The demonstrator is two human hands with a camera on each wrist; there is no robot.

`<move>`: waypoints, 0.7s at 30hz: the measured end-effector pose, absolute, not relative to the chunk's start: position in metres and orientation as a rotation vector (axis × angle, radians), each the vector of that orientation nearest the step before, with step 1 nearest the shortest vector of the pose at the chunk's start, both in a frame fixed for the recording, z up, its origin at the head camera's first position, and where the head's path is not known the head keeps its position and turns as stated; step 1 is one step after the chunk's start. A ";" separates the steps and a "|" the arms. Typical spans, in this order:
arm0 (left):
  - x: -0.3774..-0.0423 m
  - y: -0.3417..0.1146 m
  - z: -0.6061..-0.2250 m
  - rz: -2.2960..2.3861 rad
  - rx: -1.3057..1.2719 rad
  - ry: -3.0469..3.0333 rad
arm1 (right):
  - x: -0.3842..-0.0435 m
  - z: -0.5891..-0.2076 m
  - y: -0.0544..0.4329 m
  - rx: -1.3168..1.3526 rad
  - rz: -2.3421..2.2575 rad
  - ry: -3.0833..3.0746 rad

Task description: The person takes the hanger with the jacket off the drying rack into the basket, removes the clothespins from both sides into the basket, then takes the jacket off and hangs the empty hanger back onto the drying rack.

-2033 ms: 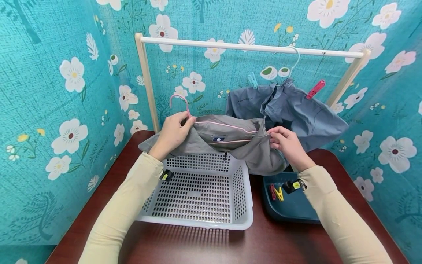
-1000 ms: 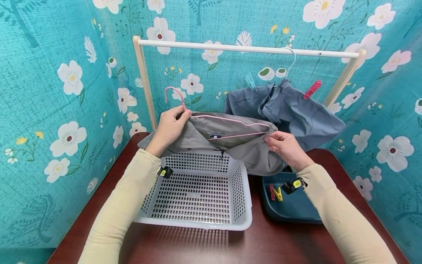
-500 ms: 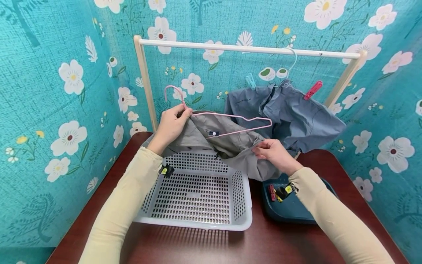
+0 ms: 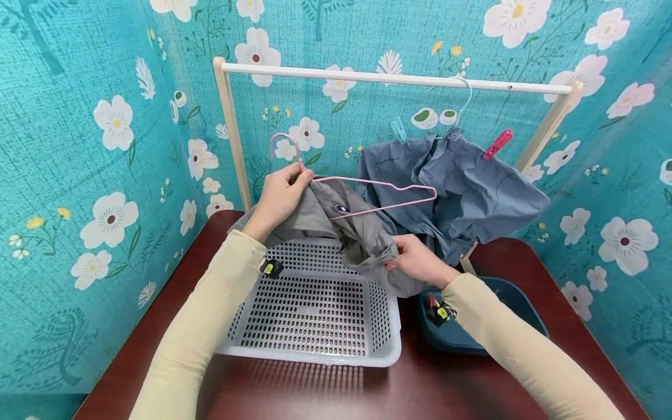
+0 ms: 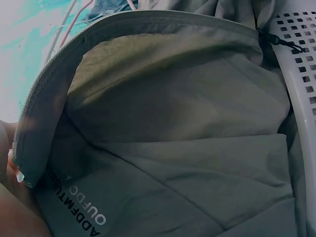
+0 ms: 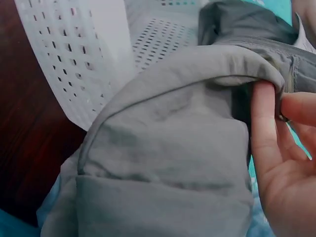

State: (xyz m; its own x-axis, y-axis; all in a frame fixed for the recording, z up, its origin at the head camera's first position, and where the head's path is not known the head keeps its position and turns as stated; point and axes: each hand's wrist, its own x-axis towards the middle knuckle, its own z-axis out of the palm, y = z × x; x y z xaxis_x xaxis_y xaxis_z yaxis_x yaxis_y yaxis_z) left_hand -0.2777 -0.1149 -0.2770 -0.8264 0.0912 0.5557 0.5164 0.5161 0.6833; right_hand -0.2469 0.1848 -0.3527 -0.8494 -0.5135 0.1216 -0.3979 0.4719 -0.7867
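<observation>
Pinching the edge of the grey garment (image 4: 362,228), the right hand (image 4: 422,261) is holding it bunched by the basket's far right corner (image 4: 379,274); the left hand (image 4: 280,193) is gripping the pink hanger (image 4: 388,185) by its neck. Its long axis is running rightward, so the bare end's poking out up and right of that fabric grip, right hand nearer.
</observation>
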 end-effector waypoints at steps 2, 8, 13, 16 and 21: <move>-0.280 -0.114 -0.278 -1.253 -0.498 -2.304 | -0.244 -0.352 0.180 -0.853 -1.258 2.591; -0.280 -0.111 -0.278 -1.247 -0.484 -2.306 | -0.237 -0.354 0.167 -1.007 -1.159 2.519; -0.279 -0.109 -0.278 -1.263 -0.489 -2.311 | -0.236 -0.358 0.161 -1.037 -1.062 2.561; -0.279 -0.108 -0.280 -1.267 -0.506 -2.336 | -0.236 -0.359 0.159 -1.040 -0.980 2.568; -0.279 -0.109 -0.285 -1.254 -0.533 -2.393 | -0.234 -0.350 0.162 -0.992 -0.982 2.459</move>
State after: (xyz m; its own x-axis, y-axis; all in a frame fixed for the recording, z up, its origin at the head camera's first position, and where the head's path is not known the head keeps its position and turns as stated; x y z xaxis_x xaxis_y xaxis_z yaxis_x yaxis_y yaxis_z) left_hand -0.2789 -0.1090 -0.2846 -0.8534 0.1516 0.4988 0.4964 0.5284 0.6887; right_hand -0.2339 0.1616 -0.3500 -0.7111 -0.7024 -0.0308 -0.4881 0.5247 -0.6975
